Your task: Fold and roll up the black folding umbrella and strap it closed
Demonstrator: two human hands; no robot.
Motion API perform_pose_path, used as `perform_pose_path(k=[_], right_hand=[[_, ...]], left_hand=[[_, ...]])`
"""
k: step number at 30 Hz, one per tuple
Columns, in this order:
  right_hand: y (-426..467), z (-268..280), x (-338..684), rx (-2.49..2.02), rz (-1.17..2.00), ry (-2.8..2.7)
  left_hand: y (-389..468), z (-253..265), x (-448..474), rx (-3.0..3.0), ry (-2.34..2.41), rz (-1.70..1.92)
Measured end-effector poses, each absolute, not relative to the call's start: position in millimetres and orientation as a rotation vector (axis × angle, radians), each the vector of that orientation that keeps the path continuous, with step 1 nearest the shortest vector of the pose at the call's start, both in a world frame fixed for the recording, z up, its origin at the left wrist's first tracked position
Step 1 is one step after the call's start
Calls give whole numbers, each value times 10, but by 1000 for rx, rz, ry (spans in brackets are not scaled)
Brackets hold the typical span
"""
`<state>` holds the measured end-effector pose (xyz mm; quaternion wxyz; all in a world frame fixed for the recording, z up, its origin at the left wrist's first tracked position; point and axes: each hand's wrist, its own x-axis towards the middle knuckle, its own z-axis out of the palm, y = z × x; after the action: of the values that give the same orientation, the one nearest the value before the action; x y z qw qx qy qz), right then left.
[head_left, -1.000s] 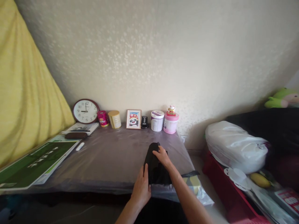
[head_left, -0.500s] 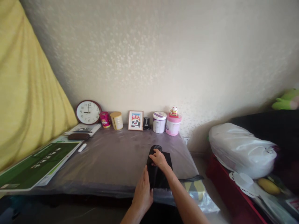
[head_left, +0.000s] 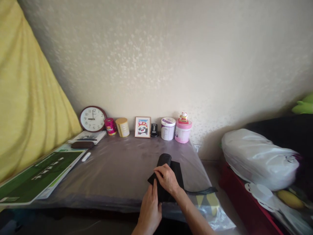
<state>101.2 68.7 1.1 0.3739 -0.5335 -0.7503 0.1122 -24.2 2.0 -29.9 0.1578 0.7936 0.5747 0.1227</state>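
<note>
A black sheet [head_left: 177, 169], possibly thin plastic or cloth, lies at the table's near edge. Its left side is rolled into a thick fold [head_left: 164, 159], and a pointed corner [head_left: 151, 178] sticks out to the left. My right hand [head_left: 168, 179] lies over the fold with thumb and fingers pinched on the sheet near that corner. My left hand [head_left: 149, 204] grips the sheet's lower left edge, fingers pointing forward and thumb near the front edge. The hands hide much of the sheet's middle.
Along the wall stand a clock [head_left: 93, 119], tins, a framed panda picture [head_left: 142, 127] and lidded tubs [head_left: 168, 129]. A green board [head_left: 46, 174] and a white marker-like item [head_left: 86, 157] lie left. A white bag [head_left: 259, 158] rests on a red box at right.
My right hand has moved slightly nearer and its fingers have closed more around the sheet. A black corner now sticks out on the left. The view has shifted slightly.
</note>
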Motion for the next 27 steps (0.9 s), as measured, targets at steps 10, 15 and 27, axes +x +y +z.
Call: perform_pose_path(k=[10, 15, 27], right_hand=[[1116, -259, 1211, -1409, 113, -1967], [1416, -285, 1309, -1586, 160, -1893], [1147, -262, 2042, -1953, 337, -1350]], left_hand=[[32, -387, -224, 2221, 1685, 309], [42, -348, -230, 2192, 1678, 288], [19, -307, -210, 2218, 1674, 339]])
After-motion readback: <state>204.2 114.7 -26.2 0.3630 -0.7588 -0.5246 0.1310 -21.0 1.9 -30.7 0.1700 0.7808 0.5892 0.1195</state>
